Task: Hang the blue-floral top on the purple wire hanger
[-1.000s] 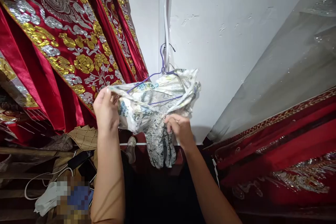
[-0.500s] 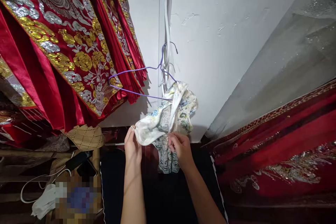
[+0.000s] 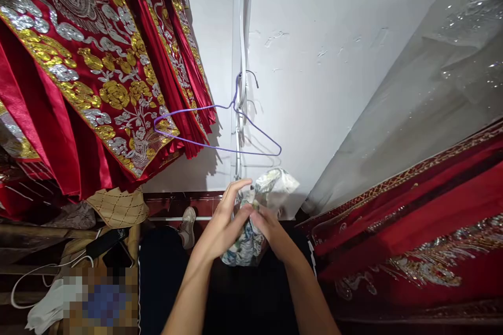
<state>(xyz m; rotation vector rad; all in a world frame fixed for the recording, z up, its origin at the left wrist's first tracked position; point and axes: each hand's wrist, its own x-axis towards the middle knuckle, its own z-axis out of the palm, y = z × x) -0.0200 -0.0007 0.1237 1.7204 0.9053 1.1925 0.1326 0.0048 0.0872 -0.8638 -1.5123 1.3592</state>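
Toward six o'clock from centre, I see a floral garment (image 3: 243, 248) bunched between both hands. The right hand (image 3: 274, 231) is closed, pinching the cloth at its fingertips – probably to keep the slack fabric gathered. The left hand (image 3: 225, 224) is half open, thumb and forefinger parted; I can't tell whether its hidden fingers grip. At twelve o'clock from them, a purple hanger (image 3: 220, 149) hangs, seemingly hooked over a white strip (image 3: 242, 26) – presumably leaving both hands for the cloth.
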